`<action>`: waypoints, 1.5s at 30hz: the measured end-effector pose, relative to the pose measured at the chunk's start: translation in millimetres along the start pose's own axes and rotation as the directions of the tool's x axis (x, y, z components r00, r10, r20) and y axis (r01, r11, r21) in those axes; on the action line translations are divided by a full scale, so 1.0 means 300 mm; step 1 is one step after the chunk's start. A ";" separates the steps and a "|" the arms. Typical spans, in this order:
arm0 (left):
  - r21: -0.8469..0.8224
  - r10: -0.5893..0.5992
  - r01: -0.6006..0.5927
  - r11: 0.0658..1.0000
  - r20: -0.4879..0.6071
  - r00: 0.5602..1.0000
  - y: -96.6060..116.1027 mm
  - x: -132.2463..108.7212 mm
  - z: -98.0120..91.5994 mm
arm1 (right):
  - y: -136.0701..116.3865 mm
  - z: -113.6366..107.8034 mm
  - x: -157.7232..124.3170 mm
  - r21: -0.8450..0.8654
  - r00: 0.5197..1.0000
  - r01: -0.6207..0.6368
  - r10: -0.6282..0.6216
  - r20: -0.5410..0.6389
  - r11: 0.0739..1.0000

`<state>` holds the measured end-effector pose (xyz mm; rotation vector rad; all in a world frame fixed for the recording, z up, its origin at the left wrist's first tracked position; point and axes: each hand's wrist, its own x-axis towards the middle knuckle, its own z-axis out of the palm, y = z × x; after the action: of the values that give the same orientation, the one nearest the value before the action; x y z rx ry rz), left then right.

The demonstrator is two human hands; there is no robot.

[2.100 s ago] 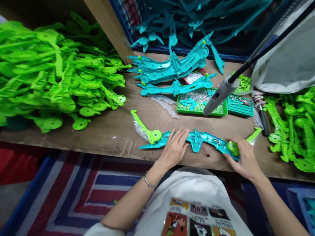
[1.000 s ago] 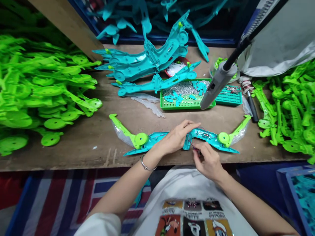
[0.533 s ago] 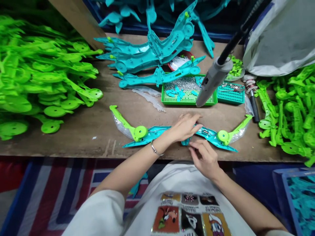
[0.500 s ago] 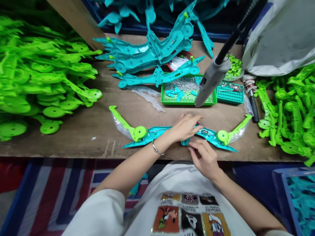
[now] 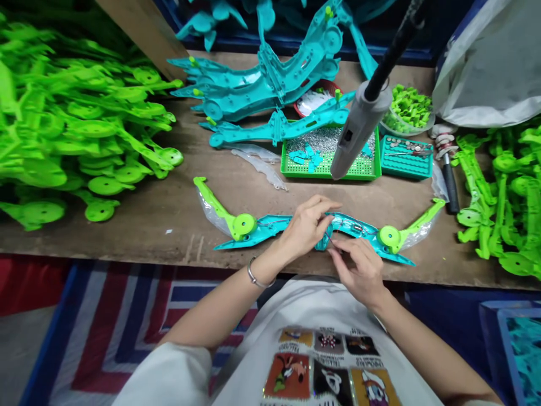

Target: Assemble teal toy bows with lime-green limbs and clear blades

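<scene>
A turquoise curved plastic shell (image 5: 270, 226), like a toy bow half, lies along the table's near edge. Green limbs (image 5: 244, 224) with round hubs sit at both ends, and clear plastic strips (image 5: 213, 217) show beside them. Thin wires and a small metal part (image 5: 358, 229) lie inside the shell. My left hand (image 5: 305, 225) is closed over the shell's middle, its fingertips at the far rim. My right hand (image 5: 358, 268) pinches a thin dark wire (image 5: 332, 241) just in front of the shell's middle grip. The exact wire end is hidden by fingers.
Green limbs (image 5: 97, 129) are heaped left, with more (image 5: 515, 208) at right. Turquoise shells (image 5: 240, 96) are stacked behind. A green tray (image 5: 329, 172) holds screws, beside a teal box (image 5: 406, 160). A grey electric screwdriver (image 5: 357, 132) hangs over the tray. A black-handled hammer (image 5: 450, 183) lies right.
The view has shifted slightly. My left hand has drawn back a little from the shell's middle, uncovering more of it. My right hand stays close by, and the wire it pinches now shows.
</scene>
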<state>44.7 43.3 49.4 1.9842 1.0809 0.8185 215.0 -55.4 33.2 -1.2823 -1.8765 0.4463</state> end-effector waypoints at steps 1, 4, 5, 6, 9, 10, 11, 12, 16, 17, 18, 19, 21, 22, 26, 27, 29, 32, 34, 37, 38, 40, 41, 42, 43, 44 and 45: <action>0.017 0.014 -0.013 1.000 -0.017 1.000 -0.001 -0.011 0.001 | 0.002 -0.004 0.008 0.001 1.000 -0.002 0.002 -0.002 1.000; 0.038 0.051 -0.048 0.998 -0.066 0.997 -0.002 -0.041 0.010 | 0.013 -0.011 0.025 0.007 1.000 0.007 -0.007 0.006 1.000; 0.035 0.057 -0.054 0.998 -0.083 0.995 -0.004 -0.049 0.013 | 0.018 -0.012 0.029 0.006 1.000 0.013 -0.013 0.008 1.000; 0.028 0.062 -0.059 0.998 -0.099 0.993 -0.007 -0.056 0.016 | 0.022 -0.013 0.032 0.002 1.000 0.021 -0.021 0.008 1.000; 0.034 0.081 -0.078 0.996 -0.115 0.990 -0.017 -0.072 0.023 | 0.035 -0.010 0.043 -0.018 0.999 0.044 -0.044 0.002 0.999; 0.049 0.092 -0.087 0.995 -0.110 0.990 -0.021 -0.075 0.024 | 0.039 -0.008 0.046 -0.022 0.999 0.052 -0.052 0.003 0.998; 0.065 0.104 -0.098 0.993 -0.103 0.989 -0.025 -0.078 0.024 | 0.042 -0.006 0.049 -0.024 0.998 0.061 -0.061 0.004 0.998; 0.079 0.112 -0.105 0.991 -0.096 0.989 -0.030 -0.081 0.023 | 0.044 -0.004 0.051 -0.025 0.997 0.071 -0.071 0.005 0.997; 0.066 0.165 -0.163 0.984 -0.032 0.986 -0.054 -0.082 0.006 | 0.051 0.005 0.045 -0.027 0.993 0.117 -0.117 -0.002 0.993; 0.045 0.195 -0.195 0.980 0.003 0.981 -0.062 -0.079 -0.001 | 0.052 0.007 0.041 -0.034 0.991 0.132 -0.132 -0.004 0.991; 0.021 0.227 -0.228 0.973 0.040 0.973 -0.070 -0.075 -0.009 | 0.054 0.009 0.035 -0.045 0.989 0.145 -0.146 -0.009 0.988; 0.000 0.258 -0.259 0.966 0.073 0.963 -0.079 -0.070 -0.015 | 0.055 0.011 0.028 -0.054 0.987 0.158 -0.159 -0.014 0.986; -0.015 0.302 -0.302 0.953 0.113 0.947 -0.094 -0.058 -0.024 | 0.059 0.016 0.016 -0.068 0.984 0.176 -0.178 -0.029 0.982; -0.008 0.318 -0.319 0.948 0.120 0.941 -0.100 -0.052 -0.026 | 0.062 0.018 0.010 -0.074 0.983 0.180 -0.183 -0.036 0.981; 0.092 0.366 -0.378 0.921 0.123 0.922 -0.104 -0.043 -0.025 | 0.075 0.028 -0.004 -0.082 0.981 0.185 -0.188 -0.041 0.979; 0.139 0.371 -0.386 0.912 0.124 0.920 -0.101 -0.045 -0.024 | 0.080 0.029 -0.006 -0.079 0.981 0.187 -0.191 -0.042 0.979; 0.243 0.377 -0.396 0.885 0.124 0.918 -0.098 -0.054 -0.025 | 0.089 0.032 -0.008 -0.066 0.980 0.191 -0.194 -0.046 0.979; 0.347 0.373 -0.404 0.846 0.156 0.915 -0.102 -0.073 -0.024 | 0.100 0.032 -0.008 -0.056 0.983 0.173 -0.176 -0.049 0.983; 0.352 0.361 -0.398 0.847 0.168 0.917 -0.111 -0.085 -0.019 | 0.104 0.032 -0.006 -0.058 0.987 0.151 -0.154 -0.045 0.987; 0.314 0.337 -0.355 0.880 0.113 0.935 -0.120 -0.097 -0.006 | 0.102 0.031 -0.001 -0.061 0.989 0.134 -0.137 -0.049 0.989; 0.304 0.328 -0.339 0.890 0.089 0.941 -0.120 -0.100 -0.002 | 0.100 0.030 0.000 -0.064 0.989 0.132 -0.136 -0.054 0.989; 0.300 0.308 -0.310 0.902 0.057 0.950 -0.115 -0.107 0.006 | 0.098 0.029 0.005 -0.079 0.989 0.130 -0.135 -0.060 0.988; 0.306 0.299 -0.298 0.904 0.043 0.953 -0.111 -0.111 0.009 | 0.098 0.029 0.008 -0.086 0.990 0.127 -0.132 -0.058 0.988; 0.314 0.293 -0.287 0.905 0.028 0.956 -0.106 -0.115 0.011 | 0.098 0.028 0.010 -0.089 0.990 0.124 -0.129 -0.051 0.988; 0.321 0.286 -0.275 0.906 0.013 0.958 -0.101 -0.120 0.014 | 0.100 0.027 0.013 -0.093 0.991 0.123 -0.127 -0.041 0.988; 0.325 0.282 -0.266 0.908 -0.001 0.960 -0.096 -0.124 0.016 | 0.102 0.026 0.016 -0.097 0.992 0.121 -0.124 -0.030 0.988; 0.323 0.280 -0.261 0.910 -0.014 0.960 -0.091 -0.129 0.018 | 0.105 0.025 0.019 -0.103 0.992 0.120 -0.122 -0.017 0.987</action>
<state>20.3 18.6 16.8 2.4376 1.0365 0.8956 227.5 -35.8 10.0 -1.2253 -1.9663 0.2740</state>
